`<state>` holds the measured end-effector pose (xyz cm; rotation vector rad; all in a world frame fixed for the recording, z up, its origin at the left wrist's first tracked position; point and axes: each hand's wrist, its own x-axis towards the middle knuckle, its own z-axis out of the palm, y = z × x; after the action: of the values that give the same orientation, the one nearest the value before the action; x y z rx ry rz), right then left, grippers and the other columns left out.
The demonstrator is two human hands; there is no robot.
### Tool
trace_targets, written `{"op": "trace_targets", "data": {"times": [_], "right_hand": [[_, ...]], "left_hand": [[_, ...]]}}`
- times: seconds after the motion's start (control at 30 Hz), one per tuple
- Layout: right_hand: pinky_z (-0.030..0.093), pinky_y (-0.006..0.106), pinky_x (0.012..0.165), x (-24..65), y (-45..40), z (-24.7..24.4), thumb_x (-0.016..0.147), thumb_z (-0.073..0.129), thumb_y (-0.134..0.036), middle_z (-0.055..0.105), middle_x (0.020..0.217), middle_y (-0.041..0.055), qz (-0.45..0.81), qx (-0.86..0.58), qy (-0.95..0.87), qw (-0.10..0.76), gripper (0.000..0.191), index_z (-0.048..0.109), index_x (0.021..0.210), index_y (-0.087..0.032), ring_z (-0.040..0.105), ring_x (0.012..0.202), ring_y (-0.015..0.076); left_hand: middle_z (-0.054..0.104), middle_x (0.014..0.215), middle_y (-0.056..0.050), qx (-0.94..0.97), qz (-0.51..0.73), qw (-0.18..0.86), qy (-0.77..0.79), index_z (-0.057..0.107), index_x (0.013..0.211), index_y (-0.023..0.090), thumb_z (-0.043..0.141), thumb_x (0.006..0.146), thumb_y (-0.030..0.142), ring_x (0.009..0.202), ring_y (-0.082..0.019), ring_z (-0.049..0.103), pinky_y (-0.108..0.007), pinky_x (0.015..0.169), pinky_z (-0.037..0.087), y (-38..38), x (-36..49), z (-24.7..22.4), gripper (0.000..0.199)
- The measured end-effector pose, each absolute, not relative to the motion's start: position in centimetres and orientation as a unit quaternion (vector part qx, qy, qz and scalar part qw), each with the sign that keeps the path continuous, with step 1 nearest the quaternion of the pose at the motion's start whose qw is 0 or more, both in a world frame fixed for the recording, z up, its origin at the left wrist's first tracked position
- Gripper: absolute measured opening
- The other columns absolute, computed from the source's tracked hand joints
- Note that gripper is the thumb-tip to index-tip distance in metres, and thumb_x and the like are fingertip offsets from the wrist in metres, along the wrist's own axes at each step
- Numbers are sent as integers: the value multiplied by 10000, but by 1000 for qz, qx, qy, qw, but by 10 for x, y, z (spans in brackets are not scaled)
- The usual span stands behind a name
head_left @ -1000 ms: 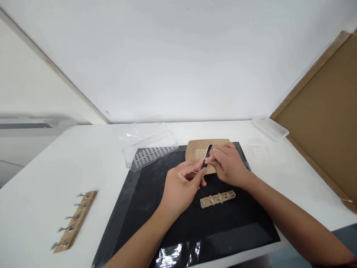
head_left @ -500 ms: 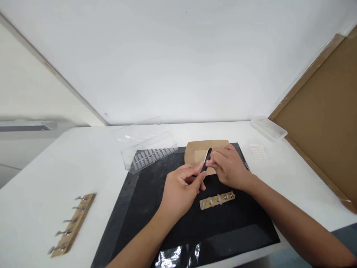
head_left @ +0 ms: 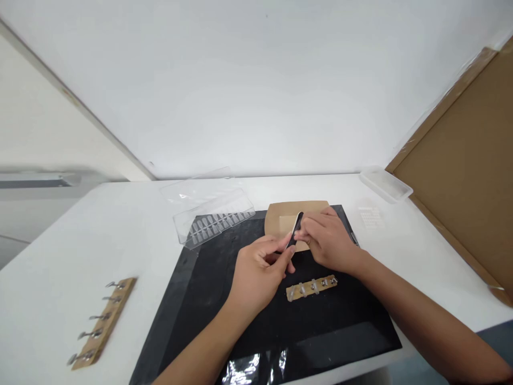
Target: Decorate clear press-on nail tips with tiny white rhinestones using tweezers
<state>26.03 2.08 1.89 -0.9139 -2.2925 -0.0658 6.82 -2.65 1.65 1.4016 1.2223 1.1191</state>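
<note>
Left hand (head_left: 258,272): fingers clamped on black nail file (head_left: 297,230). Right hand (head_left: 328,240): fingers together against file, can't tell if gripping. Tan card (head_left: 280,216) behind, black mat (head_left: 320,342) below.

Between the fingers (head_left: 310,227) shows a slim black nail file (head_left: 297,229). Just behind them lies a tan kraft-paper card (head_left: 276,216); below them, a pale wooden strip (head_left: 320,285) with silver clips crosses a matte black mat (head_left: 256,342).
</note>
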Motion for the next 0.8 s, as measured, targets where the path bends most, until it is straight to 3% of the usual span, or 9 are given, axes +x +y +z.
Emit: {"op": "trace_targets", "data": {"times": [0.8], "right_hand": [[296, 348, 732, 257, 18, 16, 1069, 468, -214, 603, 740, -3, -21, -343, -880, 327, 288, 448, 782, -221, 475, 663, 155]], "left_hand": [[686, 764, -24, 573, 471, 454, 493, 860, 1032, 190, 760, 838, 353, 513, -121, 667, -217, 443, 540, -26, 64, 17, 271]]}}
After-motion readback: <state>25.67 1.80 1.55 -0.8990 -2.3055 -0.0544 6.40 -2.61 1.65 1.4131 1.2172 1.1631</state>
